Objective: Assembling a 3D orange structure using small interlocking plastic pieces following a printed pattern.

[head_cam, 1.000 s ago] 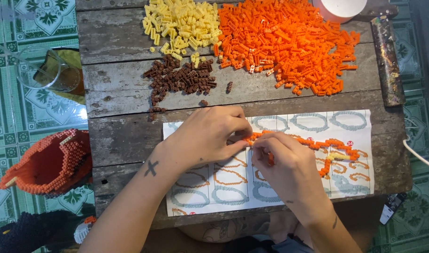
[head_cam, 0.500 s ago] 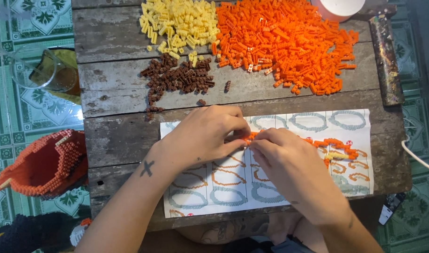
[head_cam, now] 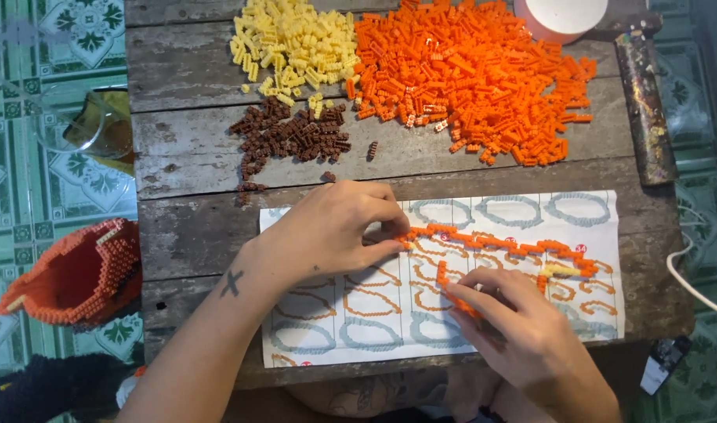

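A white pattern sheet (head_cam: 593, 313) printed with grey and orange ring outlines lies on a weathered wooden table (head_cam: 186, 227). On it rests a curved chain of small orange blocks (head_cam: 499, 241) with a yellow piece near its right end. My left hand (head_cam: 331, 231) pinches the chain's left end between thumb and fingers. Lower down, my right hand (head_cam: 515, 325) presses its fingertips on the chain's lower left part.
Piles of loose blocks lie at the table's far side: yellow (head_cam: 296, 43), orange (head_cam: 472, 74), brown (head_cam: 292, 137). A white round container (head_cam: 562, 16) and a rusty metal bar (head_cam: 644, 110) sit at right. An orange block-built shell (head_cam: 76, 274) and a glass (head_cam: 84, 117) are left, over tiled floor.
My right hand has slid down and to the right, away from the left hand, uncovering more of the orange chain. My left hand stays at the chain's left end.
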